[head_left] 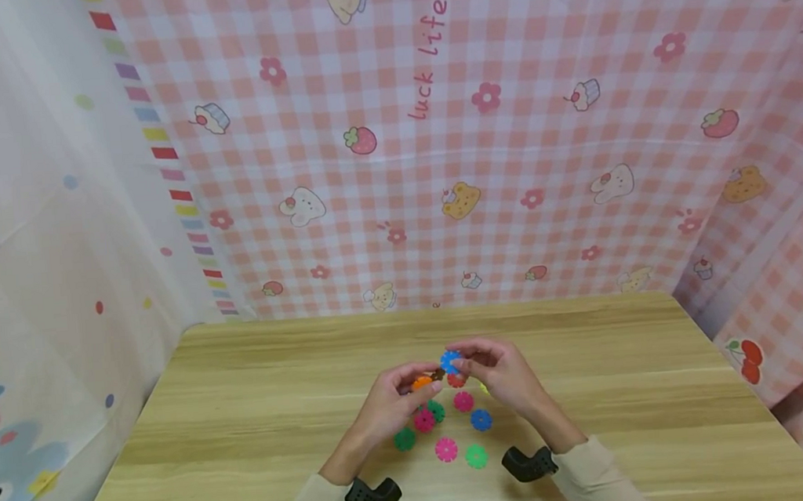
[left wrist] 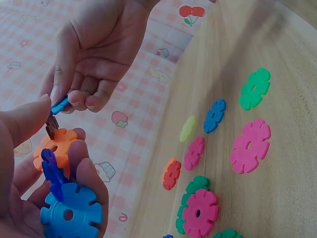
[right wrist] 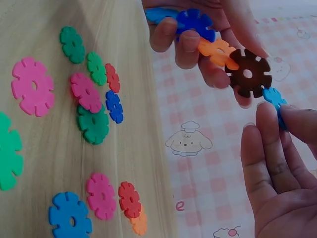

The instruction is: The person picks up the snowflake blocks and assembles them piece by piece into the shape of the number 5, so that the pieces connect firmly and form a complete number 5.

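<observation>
My left hand [head_left: 392, 399] holds a chain of flower-shaped plastic discs with notched rims. In the right wrist view, the chain runs from a light blue disc [right wrist: 157, 16] to a dark blue disc [right wrist: 194, 27], an orange disc [right wrist: 215, 53] and a brown disc [right wrist: 257, 82] at its end. Between thumb and fingers, my right hand [head_left: 506, 370] pinches another light blue disc [head_left: 450, 361]. That disc meets the brown one's edge; whether their notches are locked cannot be told. Both hands are raised over the table's middle.
Loose discs lie on the wooden table [head_left: 259, 419] below and nearer: a pink disc [head_left: 446, 450], a light green disc [head_left: 477, 456], a blue disc [head_left: 482, 419] and several others. One pink disc [left wrist: 200, 213] overlaps a green disc [left wrist: 184, 201]. A checked cloth [head_left: 395, 172] hangs behind.
</observation>
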Tool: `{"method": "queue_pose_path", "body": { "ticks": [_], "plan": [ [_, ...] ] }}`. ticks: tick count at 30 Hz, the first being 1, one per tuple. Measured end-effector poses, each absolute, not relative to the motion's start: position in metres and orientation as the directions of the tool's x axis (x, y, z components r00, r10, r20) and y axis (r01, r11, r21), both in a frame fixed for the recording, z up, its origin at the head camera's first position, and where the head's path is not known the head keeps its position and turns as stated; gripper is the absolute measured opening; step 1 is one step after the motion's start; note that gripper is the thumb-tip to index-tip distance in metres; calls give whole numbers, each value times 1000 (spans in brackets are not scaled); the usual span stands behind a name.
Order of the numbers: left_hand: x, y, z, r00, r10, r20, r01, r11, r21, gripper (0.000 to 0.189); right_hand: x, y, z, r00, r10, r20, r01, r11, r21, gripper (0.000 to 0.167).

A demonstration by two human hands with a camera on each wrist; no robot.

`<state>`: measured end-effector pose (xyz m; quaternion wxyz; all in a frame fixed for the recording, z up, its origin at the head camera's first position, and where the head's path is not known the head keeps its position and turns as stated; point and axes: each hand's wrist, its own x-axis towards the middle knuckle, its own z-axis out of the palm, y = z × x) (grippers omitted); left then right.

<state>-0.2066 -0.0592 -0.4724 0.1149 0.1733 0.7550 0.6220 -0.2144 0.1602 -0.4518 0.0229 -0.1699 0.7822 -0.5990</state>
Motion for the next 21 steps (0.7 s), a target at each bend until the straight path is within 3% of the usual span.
{"method": "queue_pose_path", "body": {
  "ticks": [21],
  "plan": [
    [-207, -61, -473, -917, 396, 53, 144, 204, 968, 31, -211, 158, -453, -927, -326, 187, -262, 202, -944, 27]
  ]
}}
